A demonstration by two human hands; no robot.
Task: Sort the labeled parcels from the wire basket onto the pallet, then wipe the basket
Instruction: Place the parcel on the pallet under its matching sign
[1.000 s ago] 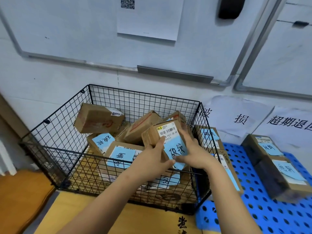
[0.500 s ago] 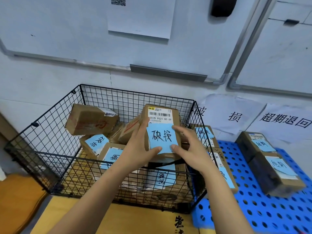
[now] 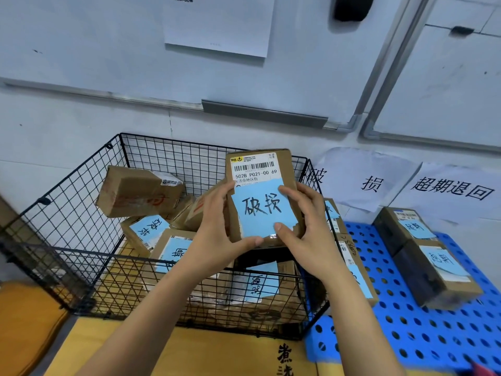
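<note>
Bright, even indoor light.
Parcel (image 3: 254,169) at centre crisp; soft shadow under the paper sheet (image 3: 217,25) at twelve o'clock; whiteboard frame (image 3: 385,77) bows toward two o'clock; five o'clock corner blurred.

Parts in view: 2 hands, 2 forearms.
L hand (image 3: 217,240): bare, uncovered.
R hand (image 3: 307,240): bare, same as L.
Fingers (image 3: 291,192): slim, smooth; knuckle creases faint.
Nails (image 3: 277,227): short, plain; seen best on R thumb.
L forearm (image 3: 151,316): bare to bottom frame edge.
R forearm (image 3: 360,321): bare to bottom edge too.
</note>
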